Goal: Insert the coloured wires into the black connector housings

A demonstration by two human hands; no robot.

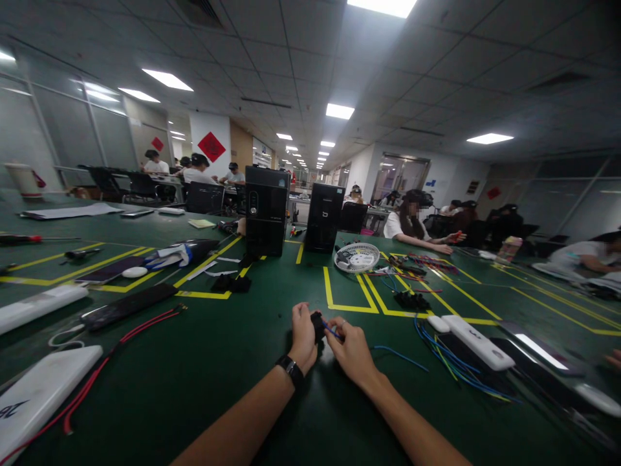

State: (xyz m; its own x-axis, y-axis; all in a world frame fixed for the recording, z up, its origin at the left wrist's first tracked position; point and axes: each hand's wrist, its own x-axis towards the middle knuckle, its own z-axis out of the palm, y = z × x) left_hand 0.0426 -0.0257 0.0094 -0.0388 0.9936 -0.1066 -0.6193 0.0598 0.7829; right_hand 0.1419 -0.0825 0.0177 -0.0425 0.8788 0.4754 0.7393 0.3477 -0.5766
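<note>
Over the green table (233,401), my left hand (303,342) is closed around a small black block (317,325), which looks like a terminal block. A dark watch band circles that wrist. From the right, my right hand (352,349) pinches a blue wire (332,332) close to its end, and that end meets the side of the block. Whether the tip sits inside the block is hidden. A blue length of wire (400,355) trails out on the table beyond my right hand.
Two black computer cases (266,213) stand ahead. A white basket (358,257), a black terminal block (411,301) and blue and green wires (451,362) lie to the right. Red wires (114,353) and white power banks (53,395) lie left. A co-worker (410,226) sits across the table.
</note>
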